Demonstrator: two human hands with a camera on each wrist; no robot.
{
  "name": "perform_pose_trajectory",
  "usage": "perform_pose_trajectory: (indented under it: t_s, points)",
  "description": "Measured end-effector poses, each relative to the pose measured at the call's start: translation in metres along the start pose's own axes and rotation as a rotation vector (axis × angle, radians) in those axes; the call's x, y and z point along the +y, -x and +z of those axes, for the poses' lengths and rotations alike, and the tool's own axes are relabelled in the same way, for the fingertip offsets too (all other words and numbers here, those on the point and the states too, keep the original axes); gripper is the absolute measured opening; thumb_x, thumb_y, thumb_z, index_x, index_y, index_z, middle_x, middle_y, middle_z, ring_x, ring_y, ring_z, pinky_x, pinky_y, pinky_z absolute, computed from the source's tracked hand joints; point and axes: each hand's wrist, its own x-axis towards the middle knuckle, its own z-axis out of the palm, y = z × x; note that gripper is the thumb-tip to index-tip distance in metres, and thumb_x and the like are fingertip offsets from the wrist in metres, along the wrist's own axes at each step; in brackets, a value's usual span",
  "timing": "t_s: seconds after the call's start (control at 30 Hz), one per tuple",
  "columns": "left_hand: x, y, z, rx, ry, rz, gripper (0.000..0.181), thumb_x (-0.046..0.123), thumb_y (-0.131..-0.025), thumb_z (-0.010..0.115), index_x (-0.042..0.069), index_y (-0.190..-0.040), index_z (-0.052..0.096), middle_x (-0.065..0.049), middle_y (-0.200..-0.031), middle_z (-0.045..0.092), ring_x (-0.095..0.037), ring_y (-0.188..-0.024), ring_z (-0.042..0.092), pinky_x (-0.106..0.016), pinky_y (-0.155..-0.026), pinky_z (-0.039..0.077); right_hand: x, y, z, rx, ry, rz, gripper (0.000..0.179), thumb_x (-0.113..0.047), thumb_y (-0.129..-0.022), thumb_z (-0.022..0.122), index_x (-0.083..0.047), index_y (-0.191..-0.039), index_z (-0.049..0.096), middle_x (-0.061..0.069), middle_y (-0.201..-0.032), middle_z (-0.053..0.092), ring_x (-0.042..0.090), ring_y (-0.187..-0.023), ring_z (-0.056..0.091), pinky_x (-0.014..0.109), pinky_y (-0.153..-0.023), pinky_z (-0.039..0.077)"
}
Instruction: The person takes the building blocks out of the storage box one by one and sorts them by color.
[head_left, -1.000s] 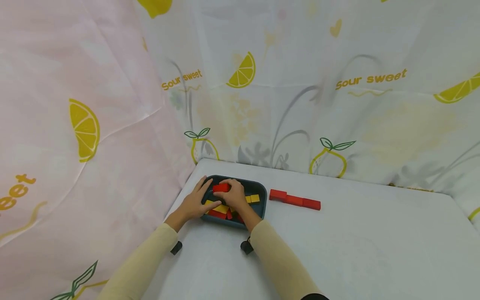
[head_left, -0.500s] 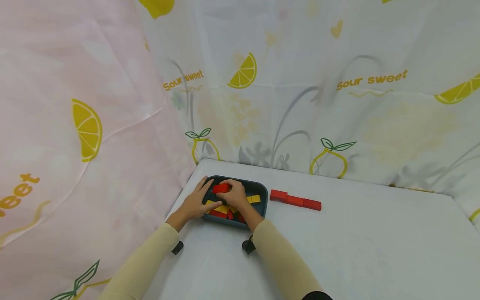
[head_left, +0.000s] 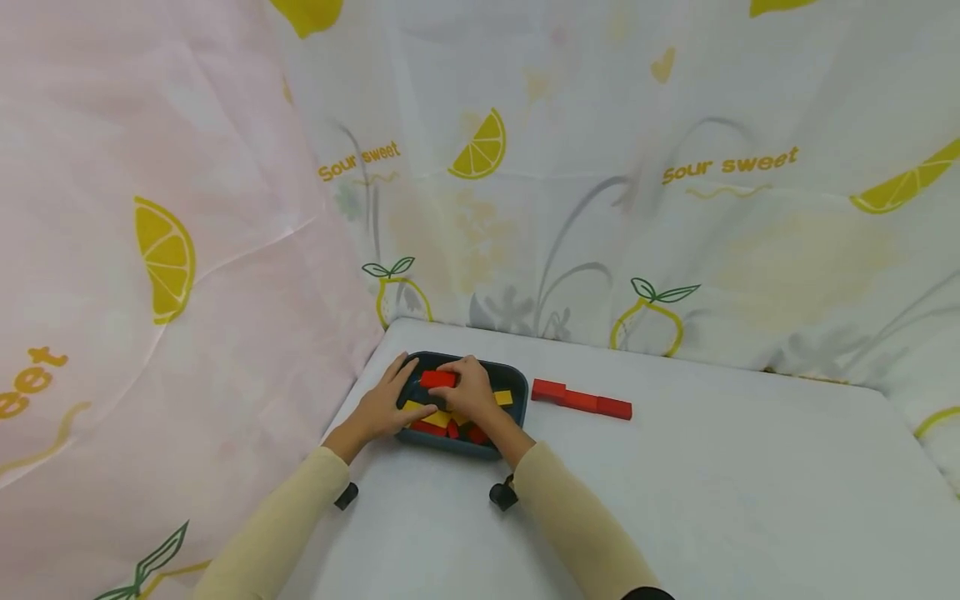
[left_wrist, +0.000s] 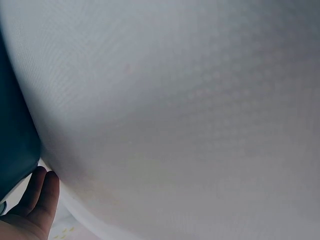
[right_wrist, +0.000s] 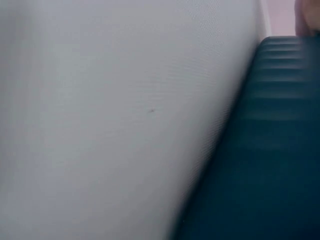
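Two cream sleeves reach up from six o'clock over the white cloth-covered table (head_left: 712, 483). At the nine o'clock end of the dark teal, rounded rectangular tray (head_left: 442, 444), the left hand (head_left: 377, 410) lies with fingers spread and thumb extended inward, probably to steady it. The right hand (head_left: 471, 390) pinches a red rectangular block (head_left: 438, 379) towards the tray's eleven o'clock, thumb and fingers at its near end, which leaves the other end free. Yellow rectangular blocks (head_left: 437, 418) and more red ones lie loose towards six. Beyond three o'clock, a row of red blocks (head_left: 581, 401) sits end to end, seemingly aligned deliberately.

The right hand and forearm hide part of the tray's contents; whether the pinched block touches the tray floor, I cannot tell. Both wrist views crop the hands and show no blocks.
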Motion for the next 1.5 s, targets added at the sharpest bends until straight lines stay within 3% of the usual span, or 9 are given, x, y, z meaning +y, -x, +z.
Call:
perform_pose_trajectory:
  t_s: [0.23, 0.57, 0.8, 1.23, 1.5]
  points:
    - [0.001, 0.000, -0.003, -0.003, 0.003, 0.003, 0.103, 0.074, -0.082, 0.060, 0.021, -0.160, 0.018, -0.008, -0.167, 0.007, -0.044, -0.130, 0.049, -0.065, -0.100, 0.043, 0.000, 0.004, -0.008, -0.040, 0.018, -0.018, 0.041, -0.032, -0.080, 0.083, -0.008, -0.112, 0.075, 0.010, -0.103, 0.065, 0.016, -0.085, 0.053, 0.021, -0.067, 0.045]
    - [-0.001, 0.001, 0.000, -0.010, 0.011, -0.011, 0.104, 0.076, -0.080, 0.059, 0.023, -0.160, 0.017, -0.008, -0.168, 0.006, -0.045, -0.134, 0.045, -0.067, -0.102, 0.040, 0.005, 0.014, -0.022, -0.004, 0.045, -0.024, 0.037, -0.027, -0.081, 0.083, -0.007, -0.110, 0.073, 0.010, -0.102, 0.066, 0.017, -0.082, 0.054, 0.022, -0.069, 0.047]
    - [-0.003, 0.002, 0.000, -0.012, 0.013, -0.005, 0.105, 0.077, -0.080, 0.058, 0.024, -0.160, 0.016, -0.007, -0.168, 0.005, -0.046, -0.136, 0.042, -0.068, -0.103, 0.038, 0.011, 0.018, -0.030, -0.018, 0.079, -0.012, 0.038, -0.029, -0.082, 0.082, -0.007, -0.112, 0.072, 0.010, -0.104, 0.066, 0.018, -0.084, 0.055, 0.024, -0.073, 0.048]
    - [-0.001, -0.002, -0.001, -0.015, 0.004, 0.004, 0.106, 0.077, -0.080, 0.059, 0.022, -0.160, 0.016, -0.008, -0.168, 0.005, -0.046, -0.136, 0.042, -0.069, -0.103, 0.038, 0.008, 0.024, -0.047, -0.045, 0.055, -0.036, 0.039, -0.028, -0.083, 0.081, -0.007, -0.114, 0.071, 0.009, -0.103, 0.063, 0.014, -0.078, 0.052, 0.020, -0.067, 0.047]
    - [-0.002, 0.003, 0.002, -0.003, 0.014, 0.016, 0.104, 0.074, -0.081, 0.060, 0.019, -0.159, 0.018, -0.011, -0.167, 0.008, -0.046, -0.138, 0.040, -0.069, -0.103, 0.037, 0.011, 0.036, -0.058, -0.052, 0.075, -0.060, 0.038, -0.030, -0.083, 0.080, -0.009, -0.114, 0.071, 0.006, -0.101, 0.062, 0.014, -0.079, 0.052, 0.020, -0.067, 0.046]
